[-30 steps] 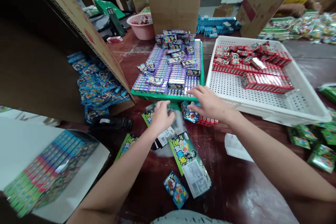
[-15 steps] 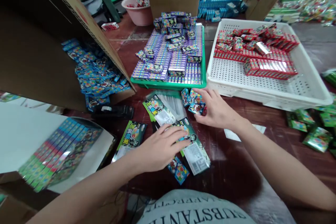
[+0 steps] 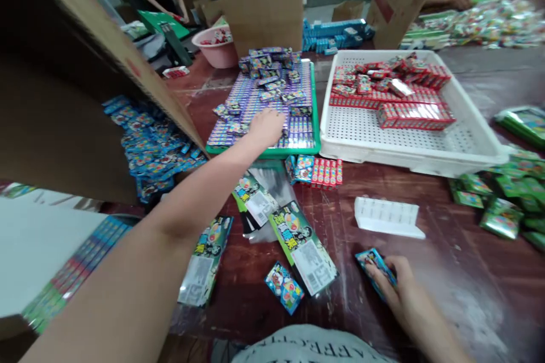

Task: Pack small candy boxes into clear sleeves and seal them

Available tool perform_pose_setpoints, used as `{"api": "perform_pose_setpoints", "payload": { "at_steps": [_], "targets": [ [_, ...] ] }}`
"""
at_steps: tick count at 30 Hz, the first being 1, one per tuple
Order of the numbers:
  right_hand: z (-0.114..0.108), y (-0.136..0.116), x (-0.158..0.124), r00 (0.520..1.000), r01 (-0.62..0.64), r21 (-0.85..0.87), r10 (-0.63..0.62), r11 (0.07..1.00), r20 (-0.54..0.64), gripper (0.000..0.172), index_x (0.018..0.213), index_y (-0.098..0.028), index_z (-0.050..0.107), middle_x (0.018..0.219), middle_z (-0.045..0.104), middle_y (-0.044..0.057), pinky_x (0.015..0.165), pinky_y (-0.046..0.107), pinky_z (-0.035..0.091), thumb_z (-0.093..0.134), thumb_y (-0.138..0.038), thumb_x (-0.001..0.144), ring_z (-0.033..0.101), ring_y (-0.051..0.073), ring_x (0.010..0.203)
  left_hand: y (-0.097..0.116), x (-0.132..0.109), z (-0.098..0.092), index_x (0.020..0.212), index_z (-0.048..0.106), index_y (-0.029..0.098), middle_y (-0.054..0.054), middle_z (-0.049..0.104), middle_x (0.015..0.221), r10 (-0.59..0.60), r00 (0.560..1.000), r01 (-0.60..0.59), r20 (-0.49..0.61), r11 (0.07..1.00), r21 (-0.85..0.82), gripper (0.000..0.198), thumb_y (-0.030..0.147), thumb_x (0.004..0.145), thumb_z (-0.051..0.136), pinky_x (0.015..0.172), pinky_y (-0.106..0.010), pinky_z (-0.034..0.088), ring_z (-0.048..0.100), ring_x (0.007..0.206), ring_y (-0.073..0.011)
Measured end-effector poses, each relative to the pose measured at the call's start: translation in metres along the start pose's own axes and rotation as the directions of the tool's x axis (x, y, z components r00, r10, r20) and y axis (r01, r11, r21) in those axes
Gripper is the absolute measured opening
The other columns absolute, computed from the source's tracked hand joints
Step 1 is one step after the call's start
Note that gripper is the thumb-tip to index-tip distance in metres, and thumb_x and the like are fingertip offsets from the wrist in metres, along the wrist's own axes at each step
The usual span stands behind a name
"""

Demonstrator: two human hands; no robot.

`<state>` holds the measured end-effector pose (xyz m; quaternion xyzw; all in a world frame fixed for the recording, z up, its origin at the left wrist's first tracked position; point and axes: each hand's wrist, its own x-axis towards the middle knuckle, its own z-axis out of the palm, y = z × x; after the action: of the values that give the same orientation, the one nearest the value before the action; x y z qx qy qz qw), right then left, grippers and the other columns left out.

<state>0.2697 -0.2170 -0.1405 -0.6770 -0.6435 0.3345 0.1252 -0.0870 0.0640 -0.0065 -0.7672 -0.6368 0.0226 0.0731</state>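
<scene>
My left hand (image 3: 267,126) reaches across to the green tray (image 3: 317,119), its fingers curled down over small purple candy boxes (image 3: 298,125); the fingertips are hidden. At the lower right, my right hand (image 3: 398,289) grips a blue candy box (image 3: 374,269) just above or on the table; I cannot tell which. A single blue box (image 3: 284,287) lies near my body, beside a printed green-and-black packet (image 3: 302,249). A small group of red boxes (image 3: 327,173) and blue boxes (image 3: 304,169) stands against the tray's front. A folded white card (image 3: 387,216) lies to the right.
A white basket (image 3: 404,161) holds red boxes. Green packs (image 3: 502,218) lie at the right, and blue boxes (image 3: 153,139) are piled by a large carton (image 3: 140,62) at the left. A pink tub (image 3: 217,55) stands behind. Two other people are at the back.
My left hand has left the printed packets and moved forward onto the purple boxes. My right hand has drawn back toward me from the group by the tray, now with a blue box.
</scene>
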Motion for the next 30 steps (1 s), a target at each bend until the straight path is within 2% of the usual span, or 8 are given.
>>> {"api": "perform_pose_setpoints", "payload": {
  "at_steps": [5,9,13,16,19,24,27,30],
  "targets": [
    [-0.020,0.014,-0.006,0.986,0.062,0.105,-0.045,0.993,-0.164,0.066,0.144,-0.014,0.035,0.126,0.064,0.020,0.088,0.045,0.059,0.052,-0.056,0.096,0.070,0.030,0.108,0.006,0.002,0.017,0.121,0.061,0.008,-0.018,0.063,0.118,0.092,0.996,-0.091,-0.012,0.991,0.096,0.032,0.017,0.098,0.041,0.099,-0.049,0.043,0.055,0.120,-0.0364],
    [-0.070,0.024,-0.009,0.994,0.111,-0.168,-0.107,0.980,0.028,0.081,0.156,-0.025,0.028,0.158,0.040,0.020,0.085,0.051,0.061,0.064,-0.053,0.089,0.066,0.037,0.117,0.025,-0.028,0.010,0.131,0.058,0.013,-0.014,0.061,0.115,0.120,0.969,-0.096,-0.218,0.989,0.116,0.038,0.031,0.100,0.045,0.097,-0.047,0.044,0.056,0.112,-0.0316],
    [-0.094,0.021,0.002,0.904,0.360,-0.216,-0.282,0.907,0.323,0.087,0.163,-0.038,0.012,0.172,0.017,0.009,0.084,0.052,0.061,0.060,-0.030,0.091,0.071,0.035,0.111,0.110,-0.094,-0.013,0.138,0.056,0.021,-0.011,0.058,0.120,0.208,0.952,-0.226,-0.226,0.972,-0.061,0.043,0.024,0.096,0.049,0.076,-0.035,0.049,0.062,0.096,-0.0249],
    [-0.088,0.017,0.015,0.869,0.434,-0.212,-0.345,0.876,0.354,0.089,0.164,-0.035,0.008,0.169,0.026,0.010,0.082,0.050,0.062,0.059,-0.030,0.091,0.069,0.036,0.113,0.194,-0.140,-0.013,0.127,0.061,0.018,-0.011,0.047,0.148,0.411,0.908,-0.375,0.078,0.883,-0.282,0.040,0.017,0.087,0.053,0.064,-0.033,0.052,0.067,0.079,-0.0181],
    [-0.079,0.022,0.020,0.915,0.366,-0.264,-0.294,0.892,0.275,0.091,0.163,-0.028,0.011,0.158,0.042,0.016,0.069,0.048,0.063,0.063,-0.044,0.090,0.070,0.038,0.108,0.243,-0.161,0.004,0.134,0.054,0.014,-0.014,0.044,0.152,0.466,0.829,-0.305,0.308,0.839,-0.450,0.044,0.023,0.091,0.053,0.068,-0.038,0.057,0.072,0.081,-0.0221],
    [-0.083,0.045,0.005,0.949,0.286,-0.247,-0.239,0.926,0.203,0.088,0.158,-0.028,0.022,0.152,0.045,0.016,0.070,0.049,0.063,0.066,-0.055,0.087,0.068,0.038,0.112,0.226,-0.156,0.026,0.157,0.021,0.017,-0.018,0.025,0.165,0.605,0.755,-0.306,0.254,0.667,-0.679,0.111,0.053,0.073,0.082,0.109,-0.046,0.048,0.051,0.135,-0.0367],
    [-0.089,0.055,-0.003,0.954,0.274,-0.180,-0.244,0.945,0.175,0.081,0.152,-0.028,0.030,0.148,0.046,0.015,0.071,0.048,0.064,0.068,-0.055,0.086,0.066,0.035,0.113,0.213,-0.150,0.032,0.159,0.018,0.027,-0.011,0.034,0.163,0.738,0.655,-0.510,0.166,0.593,-0.623,0.103,0.031,0.078,0.082,0.114,-0.052,0.039,0.041,0.141,-0.0350],
    [-0.094,0.056,-0.005,0.958,0.279,-0.043,-0.275,0.959,0.075,0.081,0.150,-0.030,0.034,0.145,0.046,0.014,0.081,0.049,0.063,0.072,-0.055,0.084,0.063,0.033,0.116,0.230,-0.152,0.042,0.160,0.011,0.027,-0.013,0.045,0.155,0.725,0.678,-0.518,0.125,0.591,-0.618,0.108,0.030,0.079,0.082,0.113,-0.053,0.039,0.045,0.136,-0.0341]
  ]
}}
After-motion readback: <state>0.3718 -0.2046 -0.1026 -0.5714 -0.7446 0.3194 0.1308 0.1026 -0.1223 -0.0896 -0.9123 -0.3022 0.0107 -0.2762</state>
